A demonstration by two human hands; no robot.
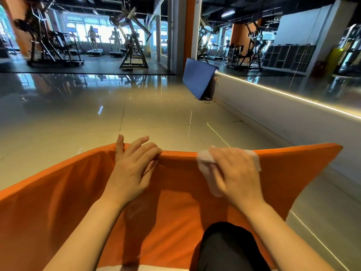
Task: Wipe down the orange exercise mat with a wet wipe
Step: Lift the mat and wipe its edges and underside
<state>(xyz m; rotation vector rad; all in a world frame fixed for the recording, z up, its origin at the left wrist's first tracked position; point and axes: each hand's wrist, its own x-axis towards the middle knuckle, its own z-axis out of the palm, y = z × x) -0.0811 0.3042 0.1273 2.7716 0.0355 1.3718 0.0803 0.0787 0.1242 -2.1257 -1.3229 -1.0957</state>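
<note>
Wet wipe [205,163] under right hand [236,171], mat's [78,192] far edge

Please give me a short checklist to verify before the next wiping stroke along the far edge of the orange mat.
1. Wet wipe under right hand: ok.
2. Wipe touches orange mat at its far edge: ok.
3. Left hand steadies that edge, fingers curled over it: ok.
4. Edge free toward the right corner: ok.
5. Wipe still wet enough: cannot tell.
6. Dark knee is on the mat, covering part of it: not ok.
</note>
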